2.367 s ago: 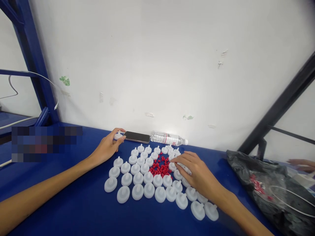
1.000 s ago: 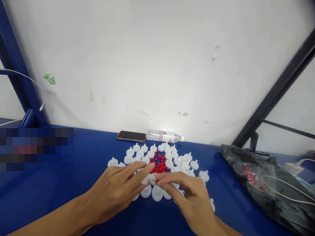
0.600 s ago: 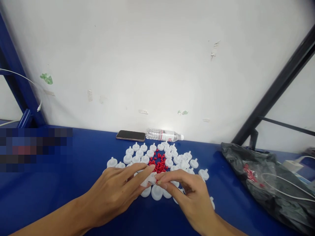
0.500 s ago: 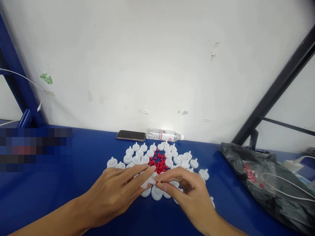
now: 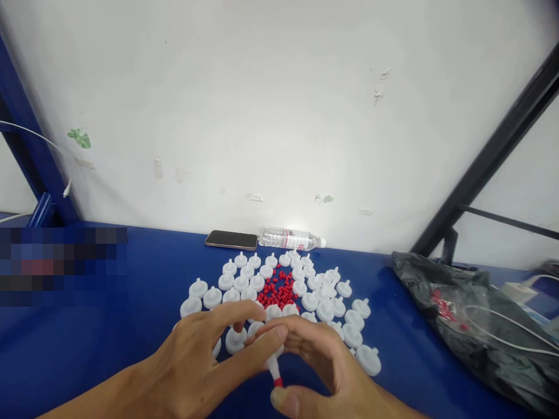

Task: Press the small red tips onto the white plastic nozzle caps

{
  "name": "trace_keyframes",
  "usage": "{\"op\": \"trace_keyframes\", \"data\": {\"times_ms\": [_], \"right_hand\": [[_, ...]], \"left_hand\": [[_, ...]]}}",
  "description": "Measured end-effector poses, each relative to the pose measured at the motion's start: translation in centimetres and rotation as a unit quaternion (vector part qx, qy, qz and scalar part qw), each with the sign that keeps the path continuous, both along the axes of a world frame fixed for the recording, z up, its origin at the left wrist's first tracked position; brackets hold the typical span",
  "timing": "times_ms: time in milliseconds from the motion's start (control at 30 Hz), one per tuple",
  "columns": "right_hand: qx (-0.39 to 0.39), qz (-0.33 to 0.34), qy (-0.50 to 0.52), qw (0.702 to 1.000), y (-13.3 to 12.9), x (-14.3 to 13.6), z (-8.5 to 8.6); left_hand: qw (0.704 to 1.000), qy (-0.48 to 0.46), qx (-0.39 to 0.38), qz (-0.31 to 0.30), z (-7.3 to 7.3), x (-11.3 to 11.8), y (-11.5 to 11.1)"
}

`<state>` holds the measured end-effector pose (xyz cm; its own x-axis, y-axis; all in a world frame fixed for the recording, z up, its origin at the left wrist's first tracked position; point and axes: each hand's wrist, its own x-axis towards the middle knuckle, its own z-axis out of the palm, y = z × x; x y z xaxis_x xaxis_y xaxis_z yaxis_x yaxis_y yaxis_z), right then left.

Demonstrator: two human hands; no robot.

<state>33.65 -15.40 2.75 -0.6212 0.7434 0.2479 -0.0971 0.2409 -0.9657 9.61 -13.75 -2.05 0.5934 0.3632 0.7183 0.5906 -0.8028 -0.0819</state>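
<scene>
A white spouted cap (image 5: 273, 366) is held between my two hands, its spout pointing down toward me. On the spout's tip sits a small red cap (image 5: 278, 382). My left hand (image 5: 192, 355) grips the wide part, thumb laid across it; much of that part is hidden. Curled around from the other side, my right hand (image 5: 332, 361) has its fingers behind the wide part and its thumb at the red tip. Beyond both hands lie many white spouted caps (image 5: 325, 309) with spouts mostly up, around a heap of loose red caps (image 5: 279, 294).
On the blue table (image 5: 144, 267), a phone (image 5: 231, 240) and a clear plastic bottle (image 5: 290, 238) lie along the wall. A dark plastic bag (image 5: 489, 349) spreads at right, with a clear bag of red pieces (image 5: 445, 308) and a white cable on it.
The white cap has turned so its spout faces down toward me. My right thumb has moved down to the red tip, and my left thumb now lies across the wide part.
</scene>
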Motion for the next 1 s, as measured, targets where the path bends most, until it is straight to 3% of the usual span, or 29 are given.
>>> {"op": "trace_keyframes", "data": {"times_ms": [133,400,533,633,733,800,833,900,1000], "right_hand": [[0.059,-0.051,-0.009,0.997,0.0,-0.2,-0.4],[0.066,-0.07,0.007,0.995,0.0,-0.8,-0.2],[0.093,-0.092,-0.035,0.991,-0.2,-0.5,0.2],[0.158,-0.121,-0.079,0.977,0.6,0.5,0.4],[0.257,-0.194,-0.141,0.936,2.3,2.0,0.4],[0.35,-0.274,-0.202,0.873,3.8,3.0,0.2],[0.385,-0.276,-0.238,0.848,4.5,3.5,0.1],[0.417,-0.264,-0.298,0.817,5.8,4.3,-0.1],[0.44,-0.224,-0.351,0.796,7.0,5.0,-0.6]], "left_hand": [[1.0,0.003,0.028,-0.003,0.8,-0.1,-0.5],[0.998,-0.004,0.059,0.005,1.6,0.5,-1.2],[0.997,-0.004,0.075,-0.028,2.1,0.6,-0.9],[0.997,-0.012,0.079,-0.008,2.9,0.3,0.1],[0.995,-0.046,0.077,0.049,4.2,-0.8,1.9],[0.989,-0.07,0.081,0.102,5.1,-2.0,3.6],[0.985,-0.076,0.054,0.146,5.4,-2.8,4.5],[0.965,-0.075,-0.069,0.243,5.6,-4.4,6.4],[0.924,-0.075,-0.222,0.301,4.9,-6.7,8.9]]}}
